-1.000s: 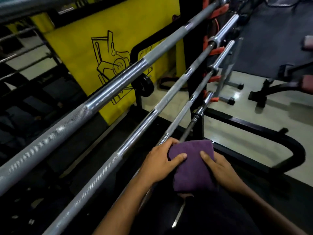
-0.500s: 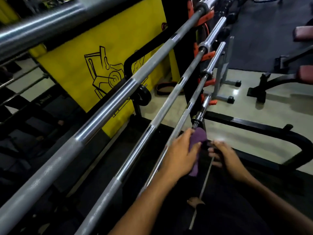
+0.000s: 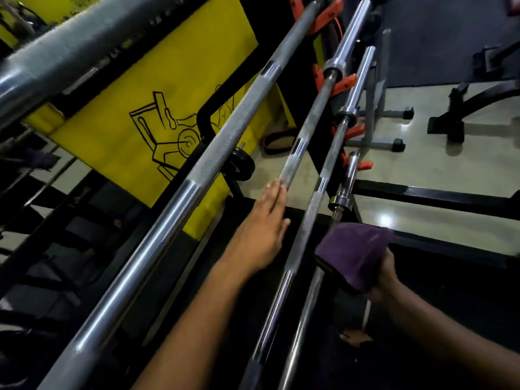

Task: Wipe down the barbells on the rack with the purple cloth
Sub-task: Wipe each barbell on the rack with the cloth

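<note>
Steel bars: several barbells run on a slant from lower left to upper right across the head view, round chrome shafts with bright smooth bands and dull cross-hatched knurled stretches
Second barbell (image 3: 180,198): thick, knurled above a polished lower length that mirrors the room light
Third barbell (image 3: 292,164): thinner, knurled, with short smooth rings breaking the texture
Fourth barbell (image 3: 318,204): slim shaft ending in a wider smooth sleeve behind a collar near the upright
Rack (image 3: 332,85): black upright at the far end with orange plastic hooks cradling the bars
Purple cloth (image 3: 354,254): soft, napped fabric, folded into a thick pad, lying over the lowest short bar just below its chrome collar, right of the fourth barbell
Right hand (image 3: 385,271): its grip is closed round the cloth's right edge, fingers hidden under the fabric
Left hand (image 3: 264,223): flat and holding nothing, fingers straight and together, fingertips (image 3: 277,187) at the third barbell; whether they touch it cannot be told
Yellow panel (image 3: 157,102): matte board behind the bars bearing a dark line drawing of a gym machine; no readable writing
Floor (image 3: 439,164): glossy pale surface with light glare, dark metal equipment bases standing on it
</note>
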Demonstrator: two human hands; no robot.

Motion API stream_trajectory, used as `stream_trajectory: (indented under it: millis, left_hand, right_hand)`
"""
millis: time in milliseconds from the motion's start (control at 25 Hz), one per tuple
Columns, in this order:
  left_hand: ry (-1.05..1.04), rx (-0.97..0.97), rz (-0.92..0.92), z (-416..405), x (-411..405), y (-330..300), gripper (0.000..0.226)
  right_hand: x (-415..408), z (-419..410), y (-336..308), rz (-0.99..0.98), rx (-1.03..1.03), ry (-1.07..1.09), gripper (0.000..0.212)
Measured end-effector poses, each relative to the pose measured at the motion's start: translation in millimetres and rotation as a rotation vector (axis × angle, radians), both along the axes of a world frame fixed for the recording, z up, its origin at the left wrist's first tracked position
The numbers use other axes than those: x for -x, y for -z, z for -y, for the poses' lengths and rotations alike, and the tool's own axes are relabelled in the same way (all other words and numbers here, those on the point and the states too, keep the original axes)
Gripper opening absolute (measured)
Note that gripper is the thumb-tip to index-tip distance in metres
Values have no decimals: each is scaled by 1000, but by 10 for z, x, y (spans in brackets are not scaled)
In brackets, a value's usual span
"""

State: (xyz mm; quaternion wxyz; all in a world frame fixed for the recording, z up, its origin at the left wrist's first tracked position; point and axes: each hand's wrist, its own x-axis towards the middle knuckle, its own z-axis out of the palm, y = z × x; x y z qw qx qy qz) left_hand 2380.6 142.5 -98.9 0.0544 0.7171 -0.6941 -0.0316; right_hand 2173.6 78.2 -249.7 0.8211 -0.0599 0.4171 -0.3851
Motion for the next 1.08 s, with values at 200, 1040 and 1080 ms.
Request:
stream_trajectory:
  millis: [200,1040,1080]
  left_hand:
    - [-24,0,-124,45,-92,156,69]
    - [-74,-121,-418,20,-145,-10,63]
    - [-71,-116,-416,24,-145,-9,63]
  right_hand:
    - [-919,701,22,-15,35,-31,66]
    - [-1330,1357,503,-178,204,-77,55]
    - [-1342,1166,385,-108,210,-71,55]
